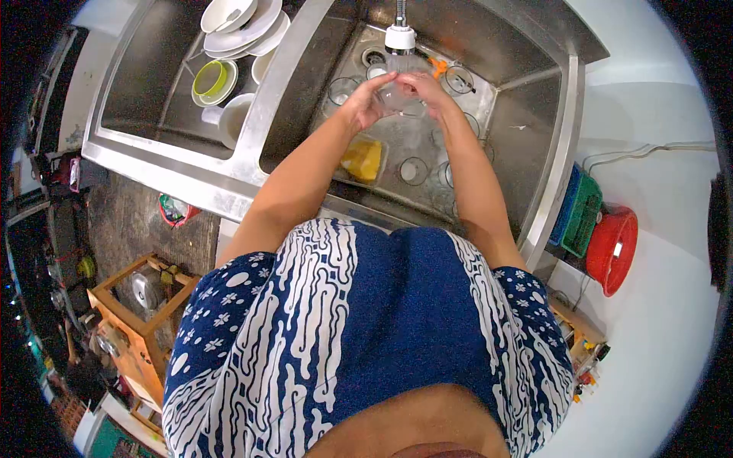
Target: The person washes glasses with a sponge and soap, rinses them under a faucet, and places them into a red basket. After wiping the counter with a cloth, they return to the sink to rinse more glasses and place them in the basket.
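Under the white-collared faucet (400, 38), a clear glass (394, 99) is held between my two hands in the right sink basin. My left hand (368, 103) wraps the glass from its left side, thumb near the top. My right hand (424, 88) closes on it from the right, fingers curled at its upper part. Water seems to run over the glass. Several clear glasses stand on the basin floor around my hands, one of them (413, 170) below and another (459, 79) to the right. A yellow sponge or cloth (362, 160) lies below my left hand.
Stacked plates (259, 34) and a green bowl (210, 79) sit in the left basin. A steel divider (263, 99) separates the basins. An orange item (437, 66) lies near the drain (374, 56). Red (613, 248) and green baskets (584, 214) are outside, right of the sink.
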`<state>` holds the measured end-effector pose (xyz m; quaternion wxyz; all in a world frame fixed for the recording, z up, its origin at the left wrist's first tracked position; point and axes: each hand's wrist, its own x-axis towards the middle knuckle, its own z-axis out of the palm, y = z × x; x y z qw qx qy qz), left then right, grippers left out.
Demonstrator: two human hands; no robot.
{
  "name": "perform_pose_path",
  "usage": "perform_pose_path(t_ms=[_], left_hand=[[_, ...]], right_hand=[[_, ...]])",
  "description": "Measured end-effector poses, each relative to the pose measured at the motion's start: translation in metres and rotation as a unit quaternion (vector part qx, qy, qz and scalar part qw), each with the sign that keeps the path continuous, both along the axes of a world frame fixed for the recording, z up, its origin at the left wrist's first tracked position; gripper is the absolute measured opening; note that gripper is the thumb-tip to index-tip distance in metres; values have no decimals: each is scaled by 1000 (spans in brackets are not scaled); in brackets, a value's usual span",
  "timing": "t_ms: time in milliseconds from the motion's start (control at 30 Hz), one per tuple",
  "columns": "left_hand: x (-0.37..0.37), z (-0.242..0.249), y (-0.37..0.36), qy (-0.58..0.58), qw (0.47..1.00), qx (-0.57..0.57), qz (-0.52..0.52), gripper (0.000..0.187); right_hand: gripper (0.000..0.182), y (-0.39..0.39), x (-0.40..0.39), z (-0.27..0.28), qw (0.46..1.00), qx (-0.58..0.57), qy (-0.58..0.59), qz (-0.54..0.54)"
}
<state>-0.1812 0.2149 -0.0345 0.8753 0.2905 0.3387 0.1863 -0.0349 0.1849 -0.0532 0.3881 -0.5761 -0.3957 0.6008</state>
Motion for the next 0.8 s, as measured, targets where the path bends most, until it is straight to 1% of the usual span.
perform_pose_path(t_ms=[33, 100, 133, 200, 233, 267, 300, 333, 367, 400, 433, 467, 500, 533, 567, 600, 633, 667, 733, 767, 800], left_hand=[[-1, -1, 3, 0, 1000, 1, -1, 46], [-5, -9, 7, 45, 998, -13, -41, 47], [-6, -15, 9, 45, 998, -16, -42, 47], [-8, -28, 17, 104, 979, -152, -84, 53], [-8, -35, 18, 105, 979, -152, -84, 53], [-8, -40, 19, 70, 974, -198, -89, 56], [-8, -46, 20, 36, 965, -243, -95, 59], [-14, -50, 28, -45, 953, -242, -174, 59], [-13, -42, 24, -45, 954, -241, -174, 59], [-11, -27, 15, 21, 976, -175, -127, 52], [-9, -16, 8, 85, 987, -107, -79, 47], [-6, -14, 7, 84, 987, -108, -79, 47], [-4, -12, 7, 50, 995, -73, -45, 45], [-1, -9, 8, 15, 999, -37, -10, 43], [3, -6, 6, 13, 999, -35, -8, 43], [6, -3, 1, 15, 999, 33, 23, 42], [7, -1, -2, 18, 993, 102, 52, 41], [8, 1, 0, 18, 993, 104, 51, 41], [4, 1, 2, 96, 994, 52, 22, 43], [0, -3, 6, 96, 994, 51, 21, 43], [-5, -9, 12, 101, 995, 1, 10, 46]], right_hand=[[33, -3, 1, 0, 1000, 1, 0, -1], [26, -20, -8, 27, 992, -9, 61, 106], [26, -20, -8, 22, 993, -12, 61, 105], [27, -13, -9, 15, 970, 37, 20, 238], [27, -8, -8, 14, 970, 37, 21, 238], [29, -4, -8, 20, 990, -2, -30, 140], [31, -2, -8, 24, 995, -41, -82, 39], [31, -2, -7, 24, 995, -39, -82, 38], [31, -3, -8, 24, 997, -27, -12, 67], [30, -6, -9, 23, 994, -17, 60, 95], [30, -9, -9, 23, 994, -18, 61, 94], [29, -11, -9, 25, 993, -17, 79, 91], [28, -11, -9, 27, 991, -15, 97, 88], [28, -6, -4, 17, 991, -14, 95, 88], [31, 1, 3, -2, 992, -16, 124, -19], [34, 2, 4, -3, 980, -19, 154, -128], [34, 0, 5, -5, 979, -19, 156, -130], [35, -4, -1, 12, 976, -40, 178, -121], [36, -13, -10, 22, 971, -64, 200, -114], [33, -15, -12, 21, 977, -9, 212, -14], [31, -16, -13, 20, 971, 45, 220, 86]])
